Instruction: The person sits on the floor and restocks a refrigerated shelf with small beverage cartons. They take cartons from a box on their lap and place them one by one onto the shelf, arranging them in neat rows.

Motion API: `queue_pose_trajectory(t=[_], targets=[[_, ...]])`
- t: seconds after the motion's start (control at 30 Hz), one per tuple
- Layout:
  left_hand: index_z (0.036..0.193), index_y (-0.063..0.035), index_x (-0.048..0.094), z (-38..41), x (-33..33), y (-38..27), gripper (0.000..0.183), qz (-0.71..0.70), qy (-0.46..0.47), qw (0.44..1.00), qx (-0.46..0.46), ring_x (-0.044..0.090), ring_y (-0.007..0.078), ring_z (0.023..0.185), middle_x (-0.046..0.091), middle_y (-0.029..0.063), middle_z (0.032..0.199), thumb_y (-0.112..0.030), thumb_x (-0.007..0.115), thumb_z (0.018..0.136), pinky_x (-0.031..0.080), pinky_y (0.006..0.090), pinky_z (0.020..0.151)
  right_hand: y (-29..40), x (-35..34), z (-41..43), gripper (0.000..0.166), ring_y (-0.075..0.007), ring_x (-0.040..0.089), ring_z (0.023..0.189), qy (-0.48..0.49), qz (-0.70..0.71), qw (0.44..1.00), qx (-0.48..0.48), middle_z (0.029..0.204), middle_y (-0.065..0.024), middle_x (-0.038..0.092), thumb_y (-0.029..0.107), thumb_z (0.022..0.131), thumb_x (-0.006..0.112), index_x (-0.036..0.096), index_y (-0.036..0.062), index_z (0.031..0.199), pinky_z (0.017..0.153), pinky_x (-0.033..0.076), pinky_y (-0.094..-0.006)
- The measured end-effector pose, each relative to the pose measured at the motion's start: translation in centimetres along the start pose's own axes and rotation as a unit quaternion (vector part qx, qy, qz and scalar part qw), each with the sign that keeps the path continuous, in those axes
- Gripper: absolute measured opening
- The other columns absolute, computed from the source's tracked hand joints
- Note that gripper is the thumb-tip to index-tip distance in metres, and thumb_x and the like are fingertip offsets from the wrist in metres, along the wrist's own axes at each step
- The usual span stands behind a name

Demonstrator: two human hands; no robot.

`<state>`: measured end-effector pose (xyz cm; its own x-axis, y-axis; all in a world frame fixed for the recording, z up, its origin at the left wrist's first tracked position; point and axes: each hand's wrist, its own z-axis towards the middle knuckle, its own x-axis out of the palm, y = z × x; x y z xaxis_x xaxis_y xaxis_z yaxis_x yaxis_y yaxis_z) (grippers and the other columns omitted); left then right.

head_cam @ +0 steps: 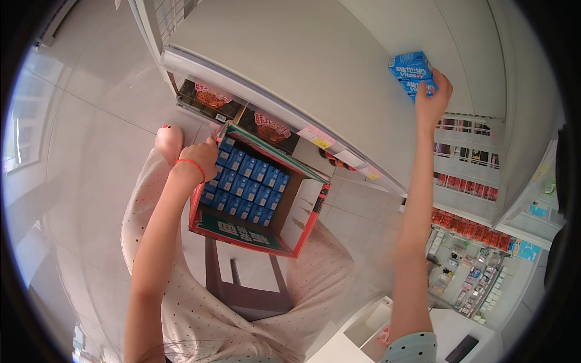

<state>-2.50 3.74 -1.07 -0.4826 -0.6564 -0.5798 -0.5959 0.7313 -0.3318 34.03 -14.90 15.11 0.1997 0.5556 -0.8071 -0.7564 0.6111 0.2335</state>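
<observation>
My right hand [433, 97] reaches to the far right end of a white shelf board [290, 54]. Its thumb lies on the front of a lower blue Vitasoy drink carton [411, 86], with the fingers round its right side. Another Vitasoy carton [411, 66] sits against it, just above in view. My left hand [199, 159], with a red cord on the wrist, grips the upper left corner of an open cardboard box [245, 233]. Inside, several rows of small blue cartons [245, 183] fill the left and middle, while brown bottom shows at the right.
Black noodle packages [268, 127] stand on the lower shelf behind the box. A price rail [272, 104] runs along the shelf edge. Under the box is a dark-framed stool [245, 295] between my legs. Stocked racks [467, 181] and a white cabinet [363, 326] are at the right.
</observation>
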Motion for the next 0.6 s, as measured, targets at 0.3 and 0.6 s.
queue_pose_trajectory(t=[0.3,0.6], targets=[[0.107,0.01,0.036,-0.5,-0.6,-0.1,0.045,-0.021,0.033,0.999,-0.004,0.06,0.0323,0.084,0.059,0.0239,0.091,-0.006,0.052,0.068,0.048,0.036,0.072,-5.8,4.5,2.3,0.068,-0.0277,0.021,0.127,0.101,-0.284,0.953,-0.034,0.137,-0.0097,0.022,0.014,0.068,0.066,0.029,0.0081,0.125,0.102,0.014,-0.0508],[0.122,0.0122,0.021,0.2,-0.1,0.0,0.064,-0.008,0.047,0.999,-0.006,0.057,0.0324,0.093,0.056,0.0219,0.101,-0.008,0.051,0.069,0.046,0.0372,0.076,0.5,-2.0,-3.2,0.043,-0.0226,0.051,0.091,0.028,-0.25,0.957,-0.142,0.095,-0.0057,0.057,0.016,0.061,0.074,0.055,0.0054,0.098,0.083,0.037,-0.0392]])
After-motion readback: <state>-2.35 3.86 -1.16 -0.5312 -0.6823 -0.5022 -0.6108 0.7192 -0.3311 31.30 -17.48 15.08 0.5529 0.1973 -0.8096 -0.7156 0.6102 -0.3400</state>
